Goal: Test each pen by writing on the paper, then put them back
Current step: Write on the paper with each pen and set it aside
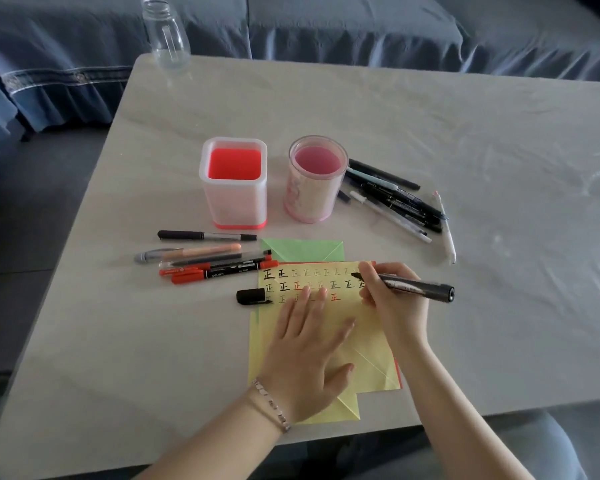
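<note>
Yellow paper (pixel 374 355) under both our hands on the table (pixel 430 133).
Our right hand (pixel 388 296) pinches a black marker (pixel 416 287), tip at the top row; our left hand (pixel 309 355) lies flat, fingers straight, pressing the sheet.

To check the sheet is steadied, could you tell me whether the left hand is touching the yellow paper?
Touching: the head view shows the left hand lying flat, palm down, on the yellow paper, with no gap visible.
</note>
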Demonstrator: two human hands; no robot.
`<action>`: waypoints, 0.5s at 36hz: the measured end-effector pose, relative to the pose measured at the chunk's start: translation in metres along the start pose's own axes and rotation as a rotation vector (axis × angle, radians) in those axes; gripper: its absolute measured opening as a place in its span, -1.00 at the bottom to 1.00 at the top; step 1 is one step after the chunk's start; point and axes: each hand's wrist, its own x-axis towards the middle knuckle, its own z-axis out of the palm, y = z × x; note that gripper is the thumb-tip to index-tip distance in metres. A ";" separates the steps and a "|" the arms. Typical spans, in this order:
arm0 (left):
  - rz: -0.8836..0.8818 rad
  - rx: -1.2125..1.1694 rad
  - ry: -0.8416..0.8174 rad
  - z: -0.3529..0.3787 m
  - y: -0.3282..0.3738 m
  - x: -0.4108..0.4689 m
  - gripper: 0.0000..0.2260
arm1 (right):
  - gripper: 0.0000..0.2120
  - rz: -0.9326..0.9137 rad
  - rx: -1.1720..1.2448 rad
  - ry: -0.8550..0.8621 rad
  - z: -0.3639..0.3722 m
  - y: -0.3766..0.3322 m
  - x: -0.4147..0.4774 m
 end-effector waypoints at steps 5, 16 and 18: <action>-0.008 -0.036 0.032 -0.001 0.000 0.001 -0.52 | -0.68 -0.016 -0.119 0.144 0.011 0.012 0.004; -0.039 -0.035 0.033 -0.001 0.002 0.000 -0.48 | -0.65 -0.193 -0.271 0.182 0.010 0.023 0.002; -0.040 -0.026 0.026 -0.002 0.003 0.000 -0.48 | -0.63 -0.206 -0.285 0.176 0.010 0.024 0.002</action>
